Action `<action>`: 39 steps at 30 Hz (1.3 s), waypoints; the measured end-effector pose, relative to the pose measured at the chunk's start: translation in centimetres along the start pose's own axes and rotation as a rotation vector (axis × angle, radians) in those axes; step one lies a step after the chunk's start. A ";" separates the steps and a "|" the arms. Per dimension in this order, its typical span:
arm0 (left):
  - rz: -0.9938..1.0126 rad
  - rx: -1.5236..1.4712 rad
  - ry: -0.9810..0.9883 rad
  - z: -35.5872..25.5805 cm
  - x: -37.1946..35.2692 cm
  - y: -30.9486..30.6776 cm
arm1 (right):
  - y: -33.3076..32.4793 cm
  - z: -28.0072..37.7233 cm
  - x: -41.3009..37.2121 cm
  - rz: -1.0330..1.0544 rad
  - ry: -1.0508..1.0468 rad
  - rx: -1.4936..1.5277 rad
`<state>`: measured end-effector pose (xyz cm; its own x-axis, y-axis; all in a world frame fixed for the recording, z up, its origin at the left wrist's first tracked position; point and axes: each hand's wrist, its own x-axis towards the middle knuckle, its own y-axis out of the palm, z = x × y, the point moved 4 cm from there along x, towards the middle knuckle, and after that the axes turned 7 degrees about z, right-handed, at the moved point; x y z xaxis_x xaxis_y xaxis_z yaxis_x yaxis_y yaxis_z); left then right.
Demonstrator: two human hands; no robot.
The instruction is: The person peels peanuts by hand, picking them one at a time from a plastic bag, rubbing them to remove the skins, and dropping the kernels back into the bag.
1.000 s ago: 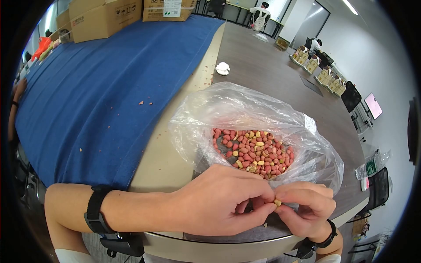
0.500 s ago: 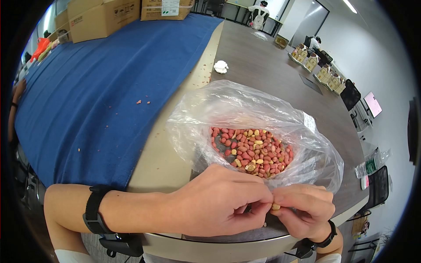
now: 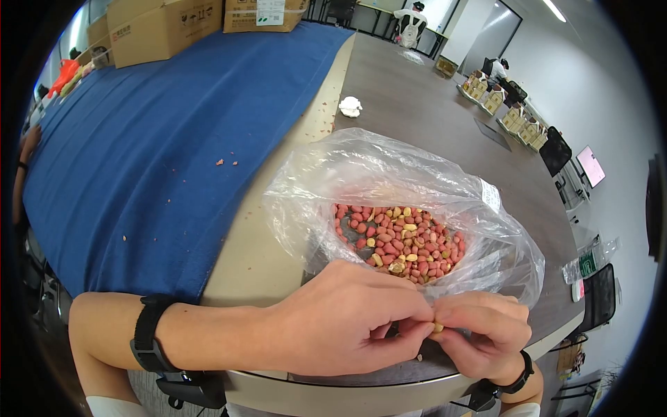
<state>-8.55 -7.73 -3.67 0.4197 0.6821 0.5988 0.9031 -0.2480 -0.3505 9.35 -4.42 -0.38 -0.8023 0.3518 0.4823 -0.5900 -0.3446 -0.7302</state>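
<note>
Both hands meet just in front of an open clear plastic bag (image 3: 396,163) at the table's near edge. Red-skinned peanuts (image 3: 410,243), some of them pale and peeled, lie inside the bag. A small pale peanut (image 3: 437,327) is pinched between the thumb and fingers of my right hand (image 3: 483,330). My left hand (image 3: 361,316) has its thumb and forefinger pressed together against the same peanut, with the other fingers curled. A tiny pale bit (image 3: 419,357) lies below the fingertips.
Blue cloth (image 3: 160,153) with a few skin flakes covers the left side. Cardboard boxes (image 3: 167,31) stand at the far left. A crumpled white tissue (image 3: 350,106) lies beyond the bag. Model houses (image 3: 493,101) line the far right. Other people sit in the background; another person's arm shows far left.
My hands have stayed almost in place, with only slight finger movement around the peanut. The tiny bit below the fingertips shows slightly more clearly.
</note>
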 end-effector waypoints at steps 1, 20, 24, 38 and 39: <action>0.001 -0.001 0.000 0.1 0.0 0.0 | 0.0 0.0 0.0 0.005 -0.003 -0.005; -0.015 0.011 -0.047 0.0 -0.3 -0.2 | 0.1 -0.6 -0.5 -0.032 0.059 0.098; -0.042 0.040 -0.075 0.1 0.0 -0.4 | 0.1 -0.6 -0.5 -0.026 0.054 0.099; 0.002 0.005 -0.067 0.2 -0.2 0.0 | 0.1 -0.2 0.1 -0.010 0.002 -0.001; 0.000 0.019 -0.037 0.1 -0.2 0.0 | 0.1 -0.2 0.1 -0.013 -0.001 -0.001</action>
<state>-8.64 -7.79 -3.80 0.4155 0.7076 0.5716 0.9011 -0.2349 -0.3644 9.23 -4.27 -0.53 -0.7949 0.3548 0.4922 -0.6000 -0.3390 -0.7246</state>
